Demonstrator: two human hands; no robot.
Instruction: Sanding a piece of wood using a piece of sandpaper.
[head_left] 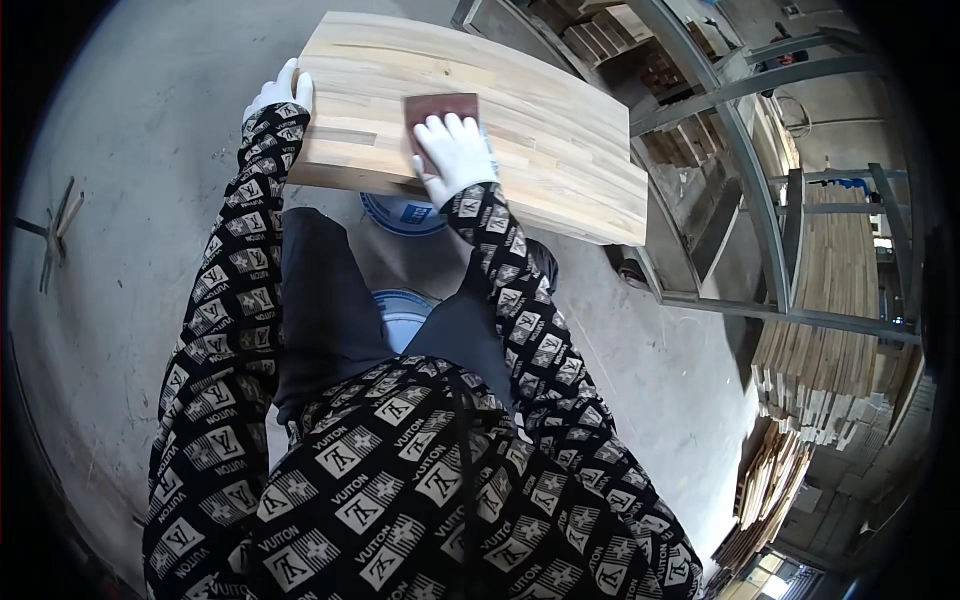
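Observation:
A pale wooden board (560, 130) made of glued strips lies in front of my knees, tilted in the picture. My left hand (278, 92), in a white glove, grips the board's left end. My right hand (457, 150), also white-gloved, presses a reddish-brown sheet of sandpaper (440, 105) onto the board's top face, left of its middle. Its fingers lie over the sheet, and my palm hides part of it. A little bluish-white shows at the sheet's right side.
Under the board's near edge stands a blue-and-white bucket (405, 215); another bluish round thing (403, 312) shows between my thighs. Metal frame racks (745, 150) rise at the right, with stacked wood strips (825, 290) beyond. A thin-legged stand (55, 235) is on the concrete floor at far left.

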